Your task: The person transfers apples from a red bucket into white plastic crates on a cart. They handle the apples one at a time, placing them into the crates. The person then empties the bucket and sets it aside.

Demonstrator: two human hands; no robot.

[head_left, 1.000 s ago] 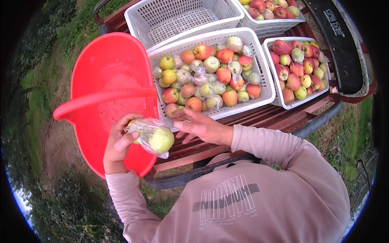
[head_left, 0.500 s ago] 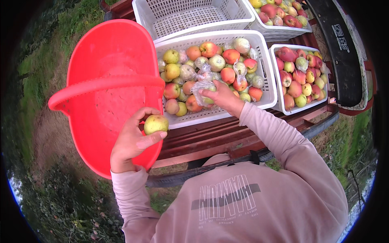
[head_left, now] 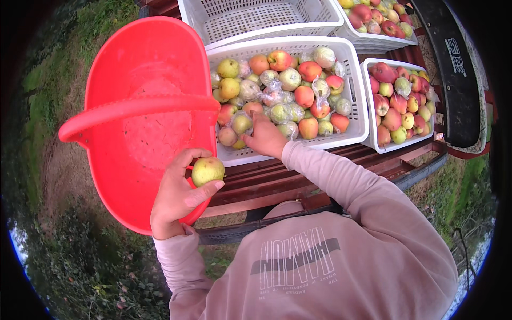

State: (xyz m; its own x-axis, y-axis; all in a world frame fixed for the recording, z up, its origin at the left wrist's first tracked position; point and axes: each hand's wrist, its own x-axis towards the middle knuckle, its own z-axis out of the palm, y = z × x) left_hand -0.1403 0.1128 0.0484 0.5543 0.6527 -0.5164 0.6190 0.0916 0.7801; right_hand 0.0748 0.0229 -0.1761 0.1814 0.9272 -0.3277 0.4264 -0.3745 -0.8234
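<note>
My left hand (head_left: 175, 194) is closed round a yellow-green apple (head_left: 208, 171), held over the near right rim of the red basket (head_left: 104, 176). The basket has a thick arched handle. My right hand (head_left: 265, 136) reaches into the white perforated crate (head_left: 358, 96) near its front left part. Its thumb and fingers grip another greenish apple (head_left: 241, 122). Red, orange and green apples fill this crate, several of them in clear plastic film, such as the wrapped apple (head_left: 280, 113) beside my right hand.
A smaller white crate of apples (head_left: 367, 72) stands to the right, and another apple-filled crate (head_left: 368, 40) sits behind. A white crate (head_left: 256, 37) with a bare slatted bottom is at the back. Red metal slats (head_left: 298, 176) support the crates. A dark panel (head_left: 453, 74) rises at far right.
My right hand has moved left and toward me within the crate, from a film-wrapped apple to a bare-looking greenish one. My left hand still holds its apple, nearly in place.
</note>
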